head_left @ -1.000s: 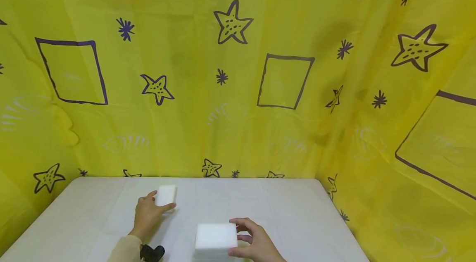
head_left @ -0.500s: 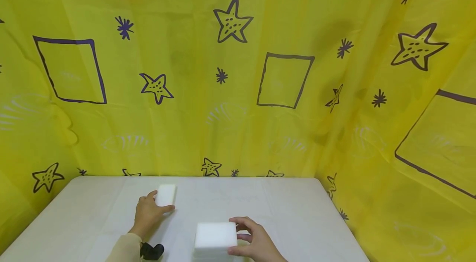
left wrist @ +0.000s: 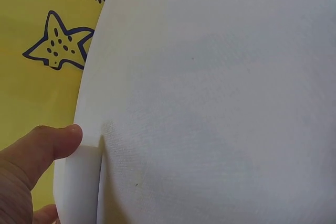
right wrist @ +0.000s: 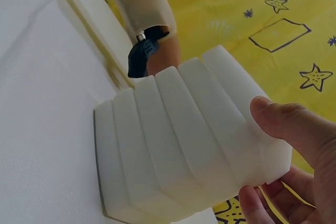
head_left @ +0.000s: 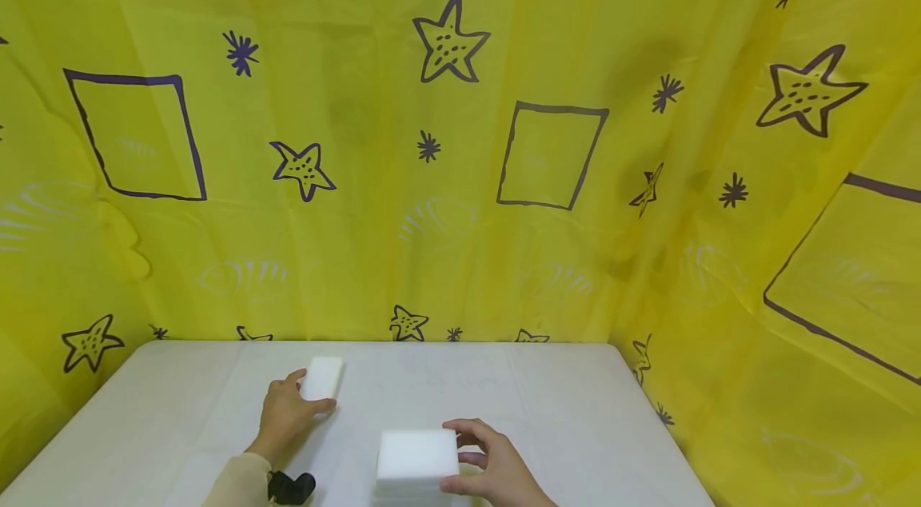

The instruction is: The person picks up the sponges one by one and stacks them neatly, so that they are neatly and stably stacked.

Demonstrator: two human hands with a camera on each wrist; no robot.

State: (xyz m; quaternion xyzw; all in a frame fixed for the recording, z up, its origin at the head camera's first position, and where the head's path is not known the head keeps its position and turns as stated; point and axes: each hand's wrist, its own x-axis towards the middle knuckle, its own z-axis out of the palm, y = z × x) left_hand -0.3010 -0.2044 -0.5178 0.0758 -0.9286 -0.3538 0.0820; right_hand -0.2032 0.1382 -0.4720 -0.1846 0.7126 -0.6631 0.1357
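Observation:
Several white sponge blocks stand in a stack [right wrist: 163,145] on the table, nearest the person. My right hand [head_left: 496,465] holds the top sponge [head_left: 417,456] at its right side, thumb on the near edge and fingers at the far edge. In the right wrist view that sponge sits slightly askew on the others. Farther away and to the left, a single white sponge [head_left: 321,379] lies by the table's back. My left hand [head_left: 284,415] grips it between the thumb at its near end and fingers at the left; the left wrist view shows the thumb [left wrist: 58,140] on its end.
A white-covered table [head_left: 547,403] reaches back to a yellow curtain [head_left: 374,251] printed with stars and squares. The curtain also closes off both sides. A black device [head_left: 291,488] is strapped at the left wrist, below a beige sleeve.
The left thumb has shifted slightly nearer the person, and the left sponge has turned a little clockwise. The right hand and the stack have barely moved.

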